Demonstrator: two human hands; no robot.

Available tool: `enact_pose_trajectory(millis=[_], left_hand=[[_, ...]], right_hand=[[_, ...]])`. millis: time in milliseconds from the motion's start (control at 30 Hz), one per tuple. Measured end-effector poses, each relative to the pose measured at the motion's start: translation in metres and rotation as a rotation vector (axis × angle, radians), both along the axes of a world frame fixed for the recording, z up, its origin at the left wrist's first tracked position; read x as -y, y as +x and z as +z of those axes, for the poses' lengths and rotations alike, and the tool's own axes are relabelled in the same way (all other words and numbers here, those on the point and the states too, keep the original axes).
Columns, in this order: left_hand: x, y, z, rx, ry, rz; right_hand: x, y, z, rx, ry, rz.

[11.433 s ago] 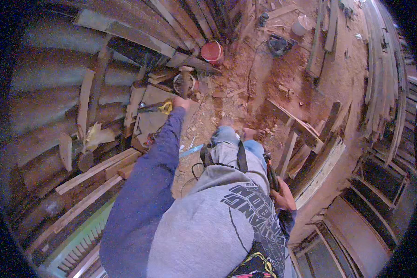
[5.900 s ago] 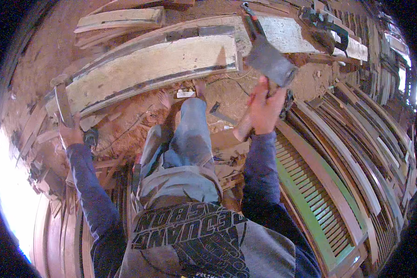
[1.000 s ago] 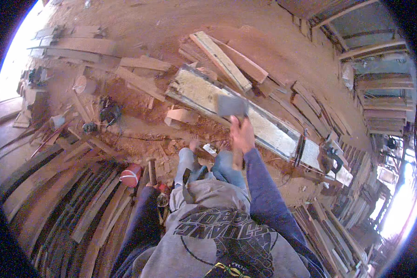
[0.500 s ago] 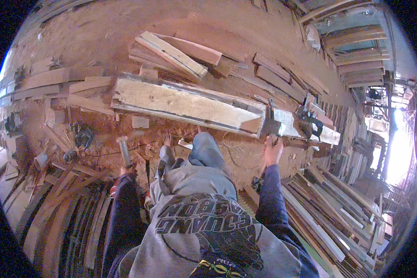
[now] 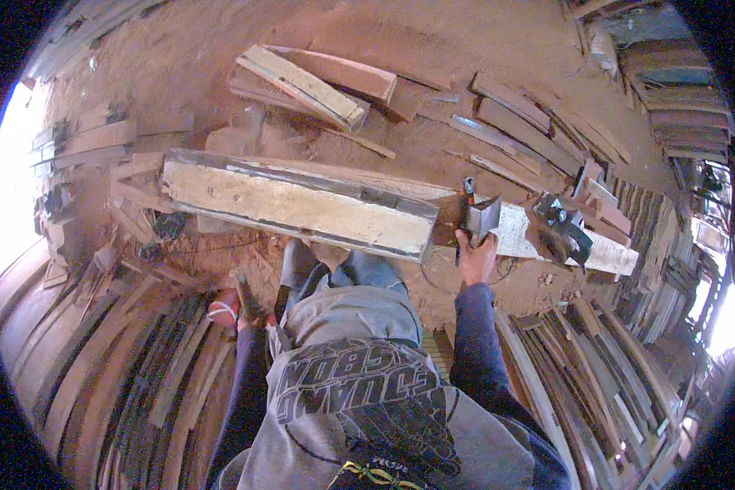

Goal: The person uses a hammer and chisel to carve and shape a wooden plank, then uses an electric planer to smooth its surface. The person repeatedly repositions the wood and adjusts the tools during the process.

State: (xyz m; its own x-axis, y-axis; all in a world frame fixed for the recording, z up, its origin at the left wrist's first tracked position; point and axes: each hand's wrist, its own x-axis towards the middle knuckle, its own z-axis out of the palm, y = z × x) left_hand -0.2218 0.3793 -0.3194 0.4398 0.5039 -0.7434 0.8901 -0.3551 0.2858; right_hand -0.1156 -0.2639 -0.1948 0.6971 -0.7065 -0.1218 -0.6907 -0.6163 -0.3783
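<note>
A thick pale timber (image 5: 294, 204) with dark, rough edges lies crosswise before me, above a longer plank (image 5: 514, 233) that sticks out to the right. Past the timber's right end, my right hand (image 5: 478, 255) closes its fingers on the lower edge of a grey-faced, block-like piece (image 5: 485, 215). A dark upright tool (image 5: 467, 200) stands against that piece's left side. Low on the left, by my thigh, my left hand (image 5: 255, 315) is closed around a short, stick-like tool (image 5: 243, 287). Blur hides its exact kind.
A black power tool (image 5: 559, 220) rests on the plank's right part. Offcuts (image 5: 302, 86) lie on the dusty ground beyond the timber. Stacks of boards flank me at left (image 5: 139, 359) and right (image 5: 580, 376). A reddish round thing (image 5: 223, 309) is beside my left hand.
The timber now sits further left along the plank, with a gap between its end and the grey-faced piece. My left hand has drawn in toward my body. The view has shifted slightly.
</note>
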Motion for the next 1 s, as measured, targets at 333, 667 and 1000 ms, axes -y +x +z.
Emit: enact_pose_trajectory(millis=[333, 667, 1000], left_hand=[[0.101, -0.061, 0.053, -0.1, 0.078, -0.038], [0.147, -0.118, 0.045, -0.103, 0.153, -0.145], [0.224, -0.129, 0.153, 0.565, 0.264, 0.133]], right_hand=[[0.028, 0.026, -0.01, -0.217, 0.125, 0.139], [0.073, 0.036, 0.002, 0.013, 0.785, 0.089], [-0.027, 0.123, 0.104, -0.149, 1.247, 0.389]])
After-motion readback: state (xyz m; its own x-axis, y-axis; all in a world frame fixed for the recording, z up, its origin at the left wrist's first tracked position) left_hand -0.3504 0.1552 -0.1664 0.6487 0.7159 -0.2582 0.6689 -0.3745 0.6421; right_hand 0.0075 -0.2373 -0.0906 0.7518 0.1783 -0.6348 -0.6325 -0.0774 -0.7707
